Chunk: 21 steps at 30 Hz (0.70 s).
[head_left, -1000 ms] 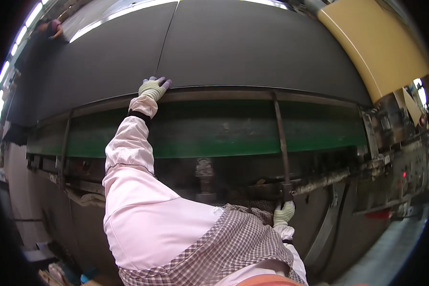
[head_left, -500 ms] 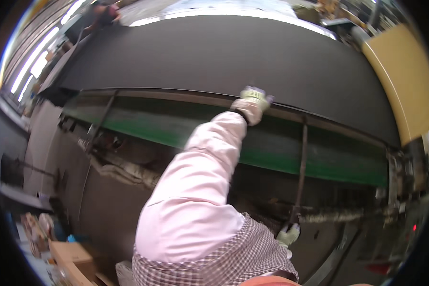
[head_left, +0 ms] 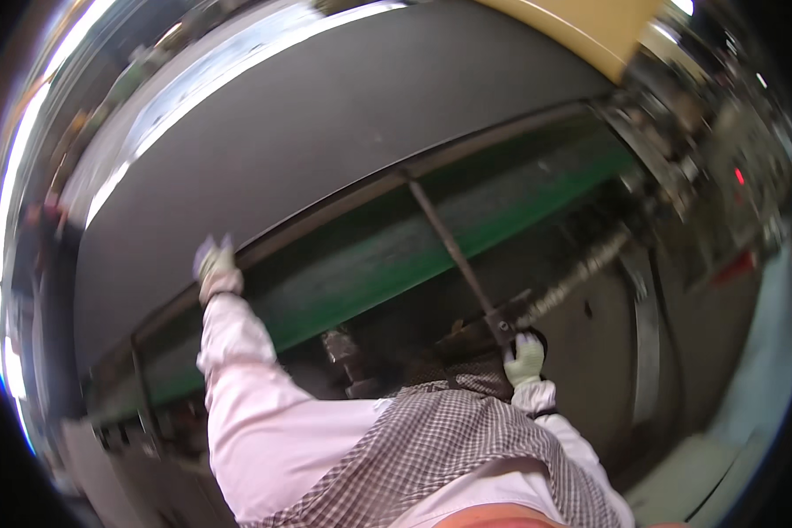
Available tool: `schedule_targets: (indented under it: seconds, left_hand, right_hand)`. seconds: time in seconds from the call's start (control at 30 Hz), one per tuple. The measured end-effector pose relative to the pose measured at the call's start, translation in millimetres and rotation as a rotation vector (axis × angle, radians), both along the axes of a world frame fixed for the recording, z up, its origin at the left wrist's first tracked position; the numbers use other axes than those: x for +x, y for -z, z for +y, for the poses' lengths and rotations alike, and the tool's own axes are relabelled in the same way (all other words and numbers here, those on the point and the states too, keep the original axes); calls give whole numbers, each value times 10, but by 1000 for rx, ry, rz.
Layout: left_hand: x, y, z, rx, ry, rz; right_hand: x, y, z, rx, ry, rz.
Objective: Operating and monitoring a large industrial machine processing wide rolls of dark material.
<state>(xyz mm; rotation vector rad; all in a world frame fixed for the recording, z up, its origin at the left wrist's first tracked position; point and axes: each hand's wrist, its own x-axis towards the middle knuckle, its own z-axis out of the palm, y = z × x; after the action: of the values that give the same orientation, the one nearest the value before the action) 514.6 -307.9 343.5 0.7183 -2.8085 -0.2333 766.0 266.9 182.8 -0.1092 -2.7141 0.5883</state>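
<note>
I found the dark sheet (head_left: pixel 326 123) to be the largest item, spread beyond me, its near edge running obliquely from left to far right. On the near side of that edge lay a green panel (head_left: pixel 510 227). A curved yellow surface (head_left: pixel 581 26) stood at the far right. A metal bar (head_left: pixel 456 255) ran from the sheet's edge towards me, across the panel.

My left hand (head_left: pixel 216 262) was at the sheet's near edge, well left of the bar, fingers extended and apart, gripping nothing visible; blur hid any pressure. Half a second earlier it was near the bar's far end, so it had shifted left along the edge. I judged that the handling had passed to the sheet's left part. My right hand (head_left: pixel 526 359) remained at the bar's near end; whether it gripped the bar, I could not tell.
</note>
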Motion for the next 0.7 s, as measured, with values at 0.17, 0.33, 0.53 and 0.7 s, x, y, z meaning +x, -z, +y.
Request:
schedule_targets:
  seconds: [0.17,0.33,0.53,0.7]
  left_hand:
    - [9,234,-406,-141,1,-266]
    - [-155,327,28,-187,255,-87]
    - [-433,152,843,-152,410,-131]
    - [-676,101,1466,-128,535,-74]
  right_hand:
    - [-16,-88,-39,-24,37,61]
    - [13,-96,-43,3,44,-1]
    - [29,-124,-19,36,41,-22]
    - [39,-160,13,-9,-12,22]
